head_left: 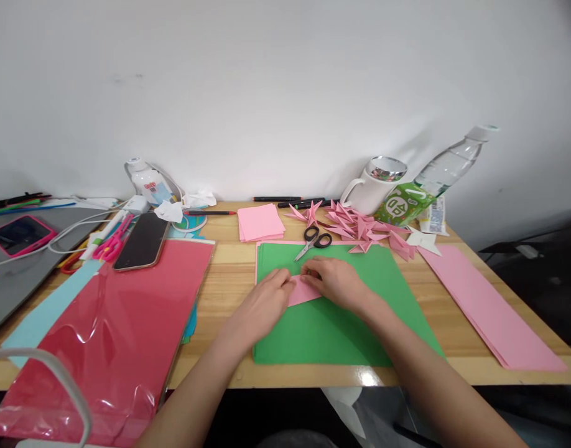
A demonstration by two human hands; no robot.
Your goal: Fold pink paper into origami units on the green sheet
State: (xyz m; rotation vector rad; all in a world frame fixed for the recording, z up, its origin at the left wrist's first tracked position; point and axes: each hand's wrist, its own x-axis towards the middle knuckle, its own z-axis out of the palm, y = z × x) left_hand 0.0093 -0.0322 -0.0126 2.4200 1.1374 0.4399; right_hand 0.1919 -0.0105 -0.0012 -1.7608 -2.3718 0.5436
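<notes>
A small folded piece of pink paper [306,292] lies on a stack of green paper sheets [332,336]. At its left end, my left hand [269,300] pinches the paper with bent fingers. My right hand [338,281] grips the other end, fingers curled over its top edge. Just beyond the hands, a pair of scissors [313,241] with black handles rests slightly open on the green stack. Several folded pink paper stars [355,223] are heaped behind it to the right. Square pink sheets [260,223] sit in a pile at the back.
Right of the green stack are long pink strips [491,305]. A white mug [376,186], a green packet [403,203] and a tilted water bottle [456,163] stand behind. On the left lie red paper in plastic [122,330], a phone [142,241] and pink scissors [114,239].
</notes>
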